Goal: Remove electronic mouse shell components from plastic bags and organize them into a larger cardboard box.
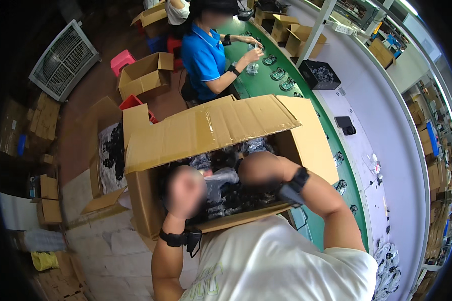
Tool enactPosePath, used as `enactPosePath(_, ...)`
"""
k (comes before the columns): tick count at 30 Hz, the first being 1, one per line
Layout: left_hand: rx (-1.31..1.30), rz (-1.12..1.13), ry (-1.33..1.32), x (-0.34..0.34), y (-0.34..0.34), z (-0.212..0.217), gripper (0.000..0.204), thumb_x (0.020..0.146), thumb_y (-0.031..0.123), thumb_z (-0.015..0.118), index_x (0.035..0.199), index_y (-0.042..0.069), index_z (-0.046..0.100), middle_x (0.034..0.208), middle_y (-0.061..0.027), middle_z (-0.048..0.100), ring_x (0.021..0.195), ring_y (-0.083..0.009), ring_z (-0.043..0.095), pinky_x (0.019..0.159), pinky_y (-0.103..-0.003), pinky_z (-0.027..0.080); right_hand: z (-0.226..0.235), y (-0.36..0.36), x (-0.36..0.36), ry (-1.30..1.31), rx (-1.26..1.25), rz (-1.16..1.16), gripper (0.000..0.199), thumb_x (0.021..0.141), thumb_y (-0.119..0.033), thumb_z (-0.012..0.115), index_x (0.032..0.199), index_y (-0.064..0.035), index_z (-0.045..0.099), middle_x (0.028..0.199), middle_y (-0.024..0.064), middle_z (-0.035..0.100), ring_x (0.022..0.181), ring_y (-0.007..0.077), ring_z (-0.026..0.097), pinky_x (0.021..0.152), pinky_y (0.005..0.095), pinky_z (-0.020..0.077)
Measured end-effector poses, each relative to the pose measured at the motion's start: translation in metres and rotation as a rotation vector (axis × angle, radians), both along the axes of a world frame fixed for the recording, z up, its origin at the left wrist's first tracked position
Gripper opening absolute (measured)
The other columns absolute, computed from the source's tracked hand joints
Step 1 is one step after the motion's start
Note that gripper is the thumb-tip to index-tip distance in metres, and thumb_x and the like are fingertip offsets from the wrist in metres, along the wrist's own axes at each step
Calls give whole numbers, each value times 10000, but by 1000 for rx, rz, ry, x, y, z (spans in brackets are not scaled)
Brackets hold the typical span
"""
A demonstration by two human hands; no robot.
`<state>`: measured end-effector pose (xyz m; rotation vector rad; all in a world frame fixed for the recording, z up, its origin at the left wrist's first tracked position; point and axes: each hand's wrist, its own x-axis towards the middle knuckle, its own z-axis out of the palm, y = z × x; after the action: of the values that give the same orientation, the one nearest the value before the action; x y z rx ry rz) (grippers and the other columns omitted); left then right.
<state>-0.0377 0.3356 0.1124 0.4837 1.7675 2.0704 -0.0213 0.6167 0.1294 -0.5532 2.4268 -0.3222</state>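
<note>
A large open cardboard box (pixel 236 118) stands in front of me, filled with black parts (pixel 236 200) in clear plastic bags. Both of my hands are inside its opening. My left hand (pixel 186 191) is at the left, above the black parts. My right hand (pixel 260 169) reaches in from the right, near the far side. Between them lies a clear plastic bag (pixel 222 178), close to the left hand's fingers. Blur covers both hands, so I cannot tell whether either one grips the bag.
Right of the box runs a green conveyor belt (pixel 314 226) carrying several small assemblies. Across the belt sits a black bin (pixel 320 75) of parts. A co-worker in a blue shirt (pixel 203 57) works at the far end. Another open box (pixel 98 150) stands at left, near a large fan unit (pixel 64 60).
</note>
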Motion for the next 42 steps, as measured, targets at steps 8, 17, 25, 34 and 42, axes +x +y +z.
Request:
enactPosePath(8,-139,196,184,-10,10,-15,132,914,-41,512,949,12,628,748,15,586,585,-19,418,571,-221,426,-158,7,-53,133,311,-120,366,913,-341,578,1125,-78,717,1106,135,730,1041,351,690,909,437,553)
enactPosePath(17,-631,-59,610,10,28,17,453,772,312,840,1131,64,717,949,-130,643,815,-319,648,717,-381,538,-14,-17,3,-403,-851,-826,327,973,-268,574,803,-3,660,667,44,621,553,114,560,508,259,446)
enactPosePath(25,-333,0,140,19,39,8,282,901,237,775,777,21,644,578,40,510,597,-36,470,543,-236,400,-16,-5,26,-182,-1111,-752,322,956,-331,685,903,-17,637,768,22,614,688,90,561,605,258,458)
enactPosePath(34,-21,-23,-308,15,24,-5,316,927,317,759,894,54,588,780,50,583,652,-18,480,581,-189,403,-15,-16,37,-295,-1201,-643,357,988,-181,651,1316,-47,616,1004,56,656,785,86,603,659,244,520)
enactPosePath(42,-53,-210,-335,18,11,11,185,931,130,738,1059,37,641,866,35,634,689,-36,528,613,-200,431,-53,6,30,-738,-1562,-932,287,998,-178,609,1237,-19,628,855,14,641,646,73,550,565,222,435)
